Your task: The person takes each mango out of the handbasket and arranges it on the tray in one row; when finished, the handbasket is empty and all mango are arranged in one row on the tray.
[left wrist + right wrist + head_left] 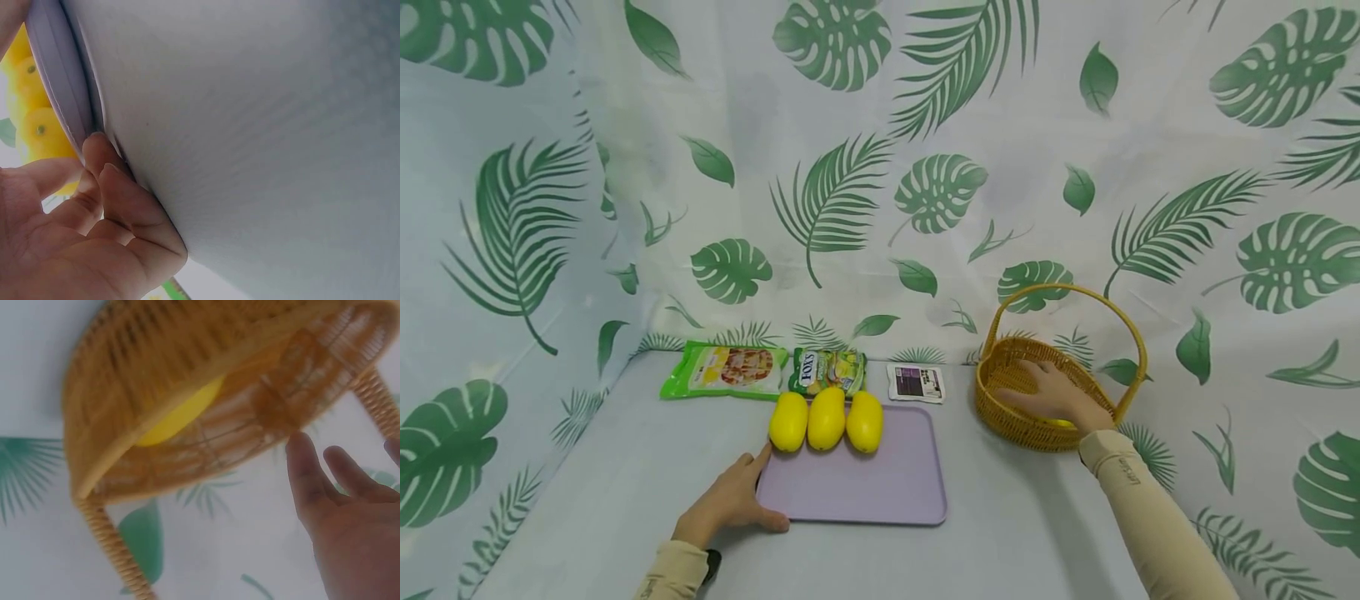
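A lilac tray lies on the table with three yellow mango-like fruits side by side along its back edge. At the tray's front left corner, my left hand holds the rim, thumb at the front and fingers along the left side. The left wrist view shows curled fingertips right against the rim. My right hand reaches over the wicker basket, its fingers extended and nothing in them. Inside the basket lies another yellow fruit, partly hidden by the wall.
Behind the tray lie a green snack bag, a green FOX'S candy bag and a small white packet. The basket's tall handle arches above it. A leaf-print curtain stands behind the table.
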`<move>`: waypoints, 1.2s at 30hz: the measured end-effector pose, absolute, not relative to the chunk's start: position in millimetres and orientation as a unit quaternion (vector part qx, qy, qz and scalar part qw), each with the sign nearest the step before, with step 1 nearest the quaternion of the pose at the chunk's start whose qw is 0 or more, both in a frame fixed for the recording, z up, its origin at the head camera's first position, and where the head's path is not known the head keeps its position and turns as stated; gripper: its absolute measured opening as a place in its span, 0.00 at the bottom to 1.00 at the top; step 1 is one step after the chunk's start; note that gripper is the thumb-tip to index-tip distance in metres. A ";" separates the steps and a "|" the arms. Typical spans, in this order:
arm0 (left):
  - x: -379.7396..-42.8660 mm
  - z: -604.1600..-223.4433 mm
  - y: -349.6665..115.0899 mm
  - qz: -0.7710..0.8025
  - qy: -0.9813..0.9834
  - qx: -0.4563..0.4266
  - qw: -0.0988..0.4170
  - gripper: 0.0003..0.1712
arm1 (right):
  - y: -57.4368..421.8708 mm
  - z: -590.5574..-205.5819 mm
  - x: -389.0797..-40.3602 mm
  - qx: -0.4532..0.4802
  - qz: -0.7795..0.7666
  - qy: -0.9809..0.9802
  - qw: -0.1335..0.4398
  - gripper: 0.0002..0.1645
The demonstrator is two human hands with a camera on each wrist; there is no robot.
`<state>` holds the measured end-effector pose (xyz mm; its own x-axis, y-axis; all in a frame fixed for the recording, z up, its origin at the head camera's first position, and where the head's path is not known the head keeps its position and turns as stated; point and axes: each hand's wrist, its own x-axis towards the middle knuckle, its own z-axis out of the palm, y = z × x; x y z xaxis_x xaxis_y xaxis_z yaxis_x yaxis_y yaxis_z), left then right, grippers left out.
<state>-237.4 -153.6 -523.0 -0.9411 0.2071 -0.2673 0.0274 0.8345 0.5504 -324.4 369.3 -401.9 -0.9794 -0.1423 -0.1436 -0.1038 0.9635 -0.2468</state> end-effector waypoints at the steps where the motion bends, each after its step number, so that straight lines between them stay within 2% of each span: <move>1: -237.3 -523.1 -153.7 0.280 0.944 0.061 0.161 0.78 | 373.0 -402.5 -324.5 -0.058 -0.117 0.988 0.082 0.62; 12: -238.1 -523.0 -155.3 0.280 0.945 0.070 0.156 0.78 | 402.3 -401.1 -324.2 -0.027 -0.071 0.991 0.109 0.67; 20: -237.9 -521.4 -154.6 0.283 0.943 0.068 0.160 0.78 | 420.5 -403.7 -325.0 -0.026 -0.047 0.991 0.120 0.63; 36: -238.5 -522.0 -155.8 0.284 0.944 0.063 0.158 0.77 | 438.9 -403.8 -335.5 -0.016 -0.026 0.982 0.185 0.65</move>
